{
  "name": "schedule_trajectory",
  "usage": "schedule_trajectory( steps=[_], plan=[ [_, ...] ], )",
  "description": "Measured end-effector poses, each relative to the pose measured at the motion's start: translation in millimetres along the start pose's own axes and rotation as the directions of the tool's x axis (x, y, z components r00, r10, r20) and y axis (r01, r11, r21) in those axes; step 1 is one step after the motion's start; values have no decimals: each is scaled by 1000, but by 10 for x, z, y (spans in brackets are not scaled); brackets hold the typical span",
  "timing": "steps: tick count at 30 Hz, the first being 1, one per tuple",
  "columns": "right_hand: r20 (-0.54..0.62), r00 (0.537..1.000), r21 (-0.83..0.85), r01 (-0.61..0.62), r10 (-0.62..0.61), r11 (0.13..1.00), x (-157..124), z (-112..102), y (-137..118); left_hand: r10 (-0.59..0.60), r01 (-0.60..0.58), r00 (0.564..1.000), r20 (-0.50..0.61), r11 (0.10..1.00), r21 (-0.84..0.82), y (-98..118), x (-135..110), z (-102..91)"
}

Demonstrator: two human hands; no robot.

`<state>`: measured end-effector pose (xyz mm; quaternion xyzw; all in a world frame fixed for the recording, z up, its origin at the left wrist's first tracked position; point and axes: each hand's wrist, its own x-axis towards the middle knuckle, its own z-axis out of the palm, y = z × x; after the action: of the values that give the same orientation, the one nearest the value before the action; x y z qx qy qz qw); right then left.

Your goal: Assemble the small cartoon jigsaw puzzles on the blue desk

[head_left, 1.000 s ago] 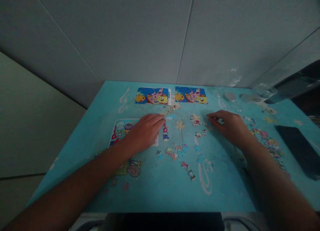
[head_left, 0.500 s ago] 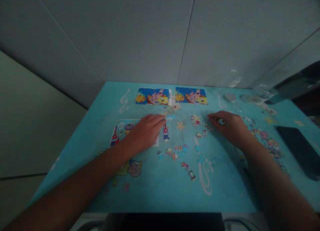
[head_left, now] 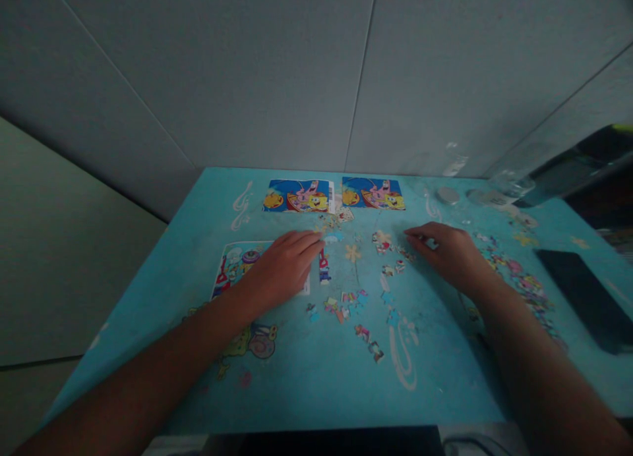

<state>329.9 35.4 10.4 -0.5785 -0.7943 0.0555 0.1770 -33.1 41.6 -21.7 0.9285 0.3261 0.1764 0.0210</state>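
Note:
My left hand (head_left: pixel 283 265) lies flat, fingers stretched out, on a partly built cartoon puzzle (head_left: pixel 236 266) on the turquoise table (head_left: pixel 306 364). Its fingertips reach loose pieces (head_left: pixel 332 235) beyond the puzzle's right edge. My right hand (head_left: pixel 448 252) rests palm down to the right, fingers curled over a small light piece (head_left: pixel 431 243). Between the hands lie several scattered puzzle pieces (head_left: pixel 346 303).
Two picture cards (head_left: pixel 297 196) (head_left: pixel 373 193) lie side by side at the table's far edge. More loose pieces (head_left: pixel 524 281) trail along the right side. A dark flat slab (head_left: pixel 586 298) lies far right, round lids (head_left: pixel 448 194) near the back wall.
Both hands stay where they were. The view has tipped slightly, so everything sits a little lower in the frame.

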Motion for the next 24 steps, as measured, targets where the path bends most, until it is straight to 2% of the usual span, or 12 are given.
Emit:
schedule_trajectory(
  steps=[6, 13, 16, 20, 24],
  plan=[
    [-30, 999, 3, -18, 18, 1000, 1, -8, -24, -4, 4, 1000, 3, 1000, 14, 1, -11, 10],
    [-214, 970, 4, -117, 115, 993, -4, -27, -26, -24, 24, 1000, -2, 1000, -15, -20, -15, 36],
    [-309, 932, 19, -193, 190, 981, -8, -56, -43, -16, 16, 1000, 0, 1000, -3, -22, -9, 37],
    [-444, 858, 60, -260, 258, 964, -18, -101, -77, -14, 14, 1000, 2, 1000, 14, -22, -12, 36],
    [-523, 796, 109, -292, 305, 950, -20, -133, -84, -24, 24, 1000, -13, 1000, 3, -37, -26, 55]
  ],
)
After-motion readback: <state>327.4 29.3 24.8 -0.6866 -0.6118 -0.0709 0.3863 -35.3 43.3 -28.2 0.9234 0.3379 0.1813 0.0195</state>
